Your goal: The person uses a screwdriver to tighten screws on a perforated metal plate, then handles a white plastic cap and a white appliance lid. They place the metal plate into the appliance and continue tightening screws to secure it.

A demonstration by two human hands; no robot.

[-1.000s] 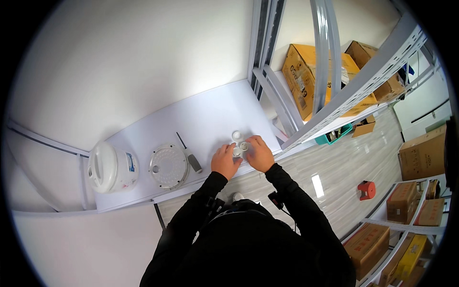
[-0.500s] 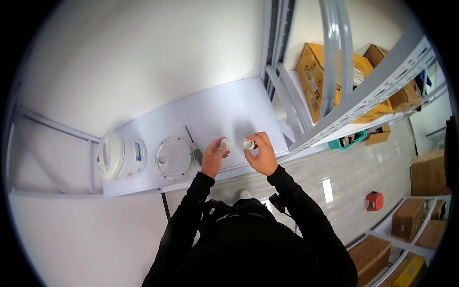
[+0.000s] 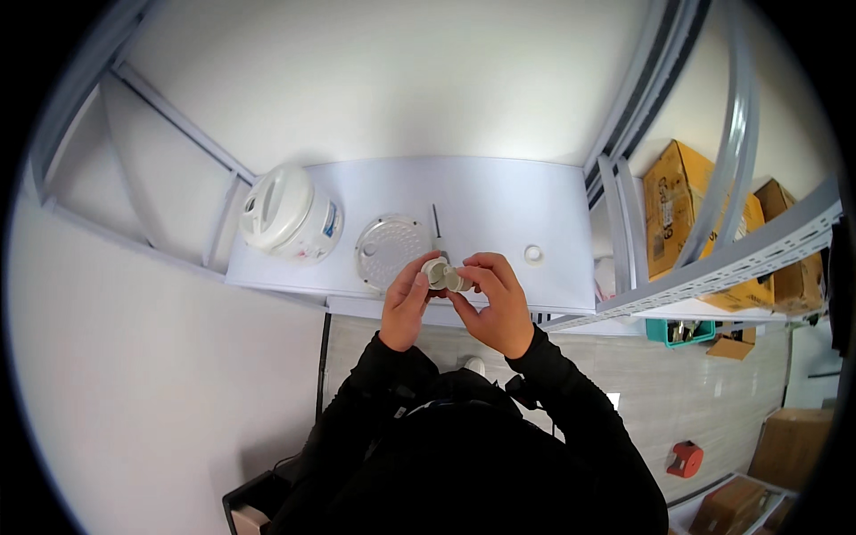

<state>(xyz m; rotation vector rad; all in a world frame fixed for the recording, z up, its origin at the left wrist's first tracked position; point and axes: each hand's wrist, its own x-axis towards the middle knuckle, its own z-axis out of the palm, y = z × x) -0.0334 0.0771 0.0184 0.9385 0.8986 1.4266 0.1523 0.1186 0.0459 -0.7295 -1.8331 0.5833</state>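
My left hand [image 3: 407,308] grips a small white round plastic part [image 3: 434,272] whose hollow end faces up. Close against it, the fingers of my right hand [image 3: 501,308] pinch a second small white hollow part [image 3: 456,281]. The two parts meet or nearly meet; the fingers hide the exact contact. Just beyond my left hand lies a round white dimpled disc [image 3: 388,245] with a hole near its edge. A screwdriver [image 3: 437,223] with a thin dark shaft lies beside the disc, its handle partly behind my hands. To the right is a small white ring [image 3: 533,255].
A white lidded appliance [image 3: 299,223] with a top handle stands at the left of the white tabletop [image 3: 499,196]. Grey metal shelving [image 3: 615,205] rises on the right, with yellow cartons [image 3: 673,214] behind it. A teal bin [image 3: 682,333] and a red stool [image 3: 686,459] are lower right.
My hands have come together, bringing the two white parts close. The view has shifted, so the bench sits further right. The white ring now shows on the tabletop, away from my hands.
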